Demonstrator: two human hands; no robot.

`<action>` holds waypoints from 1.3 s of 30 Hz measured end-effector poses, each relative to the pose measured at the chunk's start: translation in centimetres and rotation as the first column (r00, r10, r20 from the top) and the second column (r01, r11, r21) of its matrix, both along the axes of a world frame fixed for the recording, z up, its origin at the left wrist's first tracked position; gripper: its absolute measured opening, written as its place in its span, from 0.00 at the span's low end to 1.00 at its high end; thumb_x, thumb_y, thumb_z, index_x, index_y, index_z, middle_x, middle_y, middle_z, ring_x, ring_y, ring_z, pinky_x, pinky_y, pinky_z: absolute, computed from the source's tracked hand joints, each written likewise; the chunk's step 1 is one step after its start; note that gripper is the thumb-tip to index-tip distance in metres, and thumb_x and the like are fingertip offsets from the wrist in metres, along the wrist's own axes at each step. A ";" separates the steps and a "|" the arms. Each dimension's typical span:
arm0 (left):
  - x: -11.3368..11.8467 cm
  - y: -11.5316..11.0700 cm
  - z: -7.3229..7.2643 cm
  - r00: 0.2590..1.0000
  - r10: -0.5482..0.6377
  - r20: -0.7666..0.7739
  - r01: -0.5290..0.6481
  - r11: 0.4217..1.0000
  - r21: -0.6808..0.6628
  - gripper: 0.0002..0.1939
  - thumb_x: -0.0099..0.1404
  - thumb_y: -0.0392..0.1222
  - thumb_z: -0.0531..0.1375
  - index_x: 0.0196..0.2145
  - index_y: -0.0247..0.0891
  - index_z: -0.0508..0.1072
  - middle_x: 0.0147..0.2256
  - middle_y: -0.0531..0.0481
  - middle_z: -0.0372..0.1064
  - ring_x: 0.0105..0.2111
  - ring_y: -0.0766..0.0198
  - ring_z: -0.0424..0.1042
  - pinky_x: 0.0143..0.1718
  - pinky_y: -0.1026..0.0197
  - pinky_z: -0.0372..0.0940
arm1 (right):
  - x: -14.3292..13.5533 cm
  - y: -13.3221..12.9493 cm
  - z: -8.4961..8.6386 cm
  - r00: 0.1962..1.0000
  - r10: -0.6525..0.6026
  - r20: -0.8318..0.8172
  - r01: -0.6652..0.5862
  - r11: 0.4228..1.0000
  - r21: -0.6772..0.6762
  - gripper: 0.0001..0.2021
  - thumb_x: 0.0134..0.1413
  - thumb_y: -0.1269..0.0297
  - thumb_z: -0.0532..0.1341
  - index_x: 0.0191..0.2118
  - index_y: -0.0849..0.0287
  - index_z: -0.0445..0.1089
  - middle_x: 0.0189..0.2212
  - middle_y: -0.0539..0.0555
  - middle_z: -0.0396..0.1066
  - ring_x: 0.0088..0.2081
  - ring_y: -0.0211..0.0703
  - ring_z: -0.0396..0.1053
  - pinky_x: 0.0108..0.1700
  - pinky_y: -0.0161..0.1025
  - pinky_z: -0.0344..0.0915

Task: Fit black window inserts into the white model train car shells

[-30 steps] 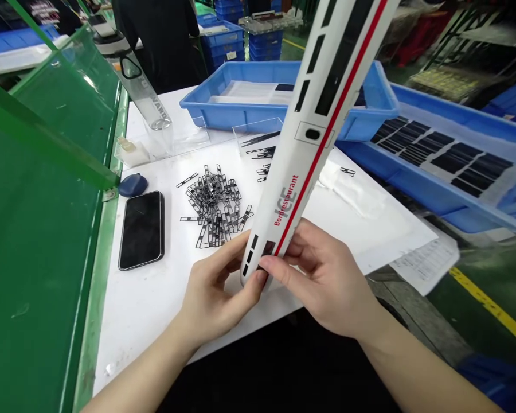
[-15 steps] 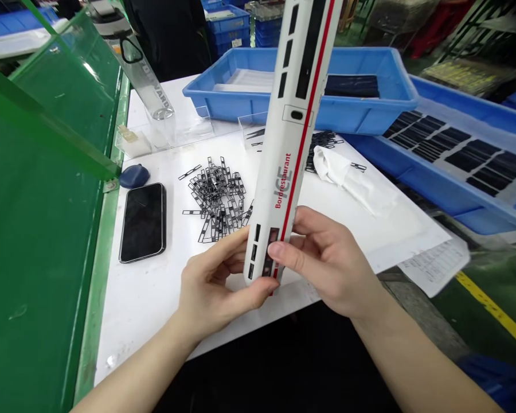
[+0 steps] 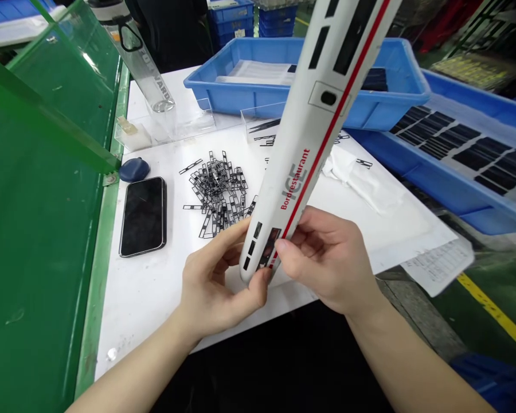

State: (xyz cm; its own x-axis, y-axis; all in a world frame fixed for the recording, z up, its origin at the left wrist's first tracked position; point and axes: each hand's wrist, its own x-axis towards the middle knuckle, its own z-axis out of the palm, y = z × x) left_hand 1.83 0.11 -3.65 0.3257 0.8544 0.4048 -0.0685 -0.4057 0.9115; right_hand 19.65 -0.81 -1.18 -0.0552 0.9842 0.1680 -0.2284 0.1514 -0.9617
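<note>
Head view: left hand (image 3: 219, 282) and right hand (image 3: 329, 265) grip a tilted model train (image 3: 293, 175) near its lower end, above a table (image 3: 137, 301).

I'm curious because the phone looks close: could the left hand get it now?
Probably, if the left hand lets go of the train: the phone lies uncovered on the table, with nothing between hand and phone.

The white table (image 3: 133, 304) bears a phone (image 3: 144, 217) at left, heaped thin black frames (image 3: 215, 180) near centre and, right of centre, apparently a crumpled cloth (image 3: 352, 179).
</note>
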 end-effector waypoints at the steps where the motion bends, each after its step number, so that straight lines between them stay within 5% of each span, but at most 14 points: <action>1: 0.0 0.0 0.0 1.000 -0.003 0.001 0.003 1.000 -0.002 0.38 0.59 0.25 0.68 0.66 0.44 0.72 0.53 0.43 0.81 0.42 0.54 0.84 0.47 0.56 0.80 | -0.1 0.0 0.0 1.000 0.001 0.003 -0.001 1.000 0.001 0.11 0.58 0.77 0.66 0.42 0.54 0.80 0.34 0.49 0.81 0.32 0.41 0.80 0.34 0.35 0.79; 6: 0.1 0.1 -0.1 0.999 0.035 -0.031 -0.034 0.999 0.031 0.41 0.57 0.23 0.68 0.66 0.45 0.71 0.57 0.43 0.78 0.48 0.51 0.82 0.53 0.54 0.78 | -0.5 0.1 0.3 0.999 -0.037 0.019 0.038 0.999 -0.021 0.15 0.52 0.82 0.65 0.43 0.56 0.76 0.34 0.47 0.80 0.35 0.39 0.80 0.38 0.33 0.79; 17: 0.4 0.1 0.3 0.997 0.078 0.023 -0.078 0.997 -0.025 0.37 0.58 0.24 0.70 0.63 0.45 0.75 0.53 0.45 0.81 0.42 0.56 0.84 0.46 0.58 0.80 | -0.1 0.4 -0.2 0.999 0.031 0.010 -0.032 0.999 0.019 0.12 0.60 0.76 0.64 0.46 0.55 0.76 0.39 0.51 0.82 0.36 0.40 0.80 0.37 0.35 0.79; 31: 0.1 0.1 0.3 0.999 0.051 0.004 -0.051 0.996 -0.070 0.37 0.59 0.24 0.70 0.63 0.46 0.75 0.55 0.46 0.80 0.43 0.58 0.83 0.53 0.57 0.78 | 0.0 0.8 -0.4 0.999 0.044 -0.027 -0.045 0.998 -0.032 0.10 0.59 0.76 0.64 0.44 0.56 0.76 0.38 0.51 0.81 0.34 0.41 0.79 0.37 0.37 0.79; 36: 0.2 0.4 0.3 0.999 0.014 0.044 -0.009 0.992 -0.128 0.39 0.57 0.20 0.70 0.62 0.46 0.75 0.55 0.49 0.81 0.49 0.59 0.82 0.55 0.62 0.76 | -0.4 0.7 0.4 0.995 0.017 0.099 -0.011 0.998 -0.064 0.08 0.62 0.74 0.65 0.44 0.56 0.75 0.34 0.48 0.79 0.34 0.39 0.79 0.36 0.33 0.79; 39: 0.2 0.7 0.6 0.997 0.024 0.077 -0.010 0.985 -0.172 0.30 0.61 0.23 0.69 0.58 0.42 0.77 0.53 0.48 0.82 0.51 0.59 0.82 0.55 0.64 0.76 | -0.3 0.7 0.8 0.984 0.039 0.172 -0.036 0.999 -0.017 0.08 0.65 0.73 0.64 0.46 0.55 0.76 0.37 0.48 0.79 0.36 0.36 0.79 0.41 0.31 0.79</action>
